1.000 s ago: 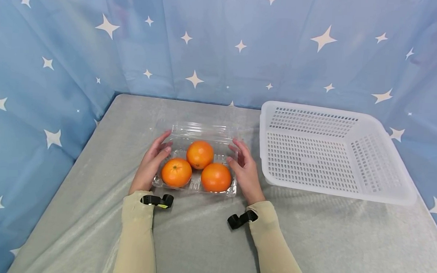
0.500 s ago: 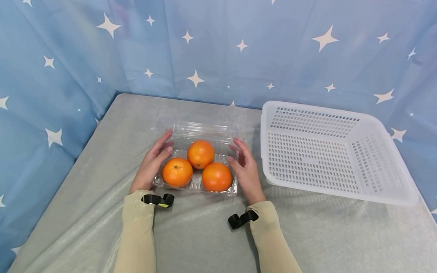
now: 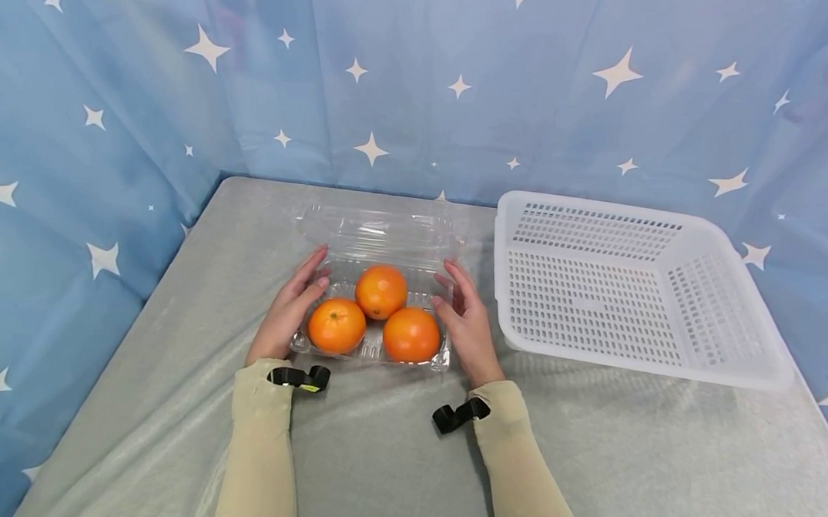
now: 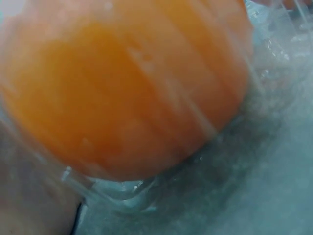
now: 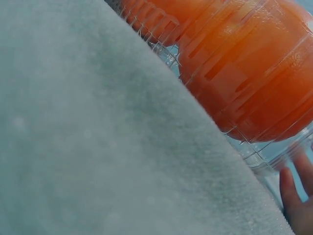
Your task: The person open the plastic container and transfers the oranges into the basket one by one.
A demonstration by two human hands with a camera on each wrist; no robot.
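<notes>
A clear plastic clamshell box [image 3: 371, 351] lies on the table with its see-through lid [image 3: 381, 225] tipped back at the far side. Three oranges sit in its base: a left orange [image 3: 336, 326], a right orange [image 3: 411, 335] and a far orange [image 3: 381, 292]. My left hand [image 3: 290, 303] grips the box's left side, thumb at the rim. On the opposite side my right hand [image 3: 468, 322] holds the box the same way. The left wrist view has one blurred orange [image 4: 127, 98] behind the clear wall. Fingers [image 5: 289, 188] show beside the box in the right wrist view.
A white perforated plastic basket [image 3: 721, 364] stands to the right of the box. Grey cloth [image 3: 377, 457] covers the table. A blue curtain [image 3: 420, 112] with white stars hangs behind and along the left.
The clear lid has swung and now reaches farther back from the box than before. Both hands and the oranges have stayed nearly in place.
</notes>
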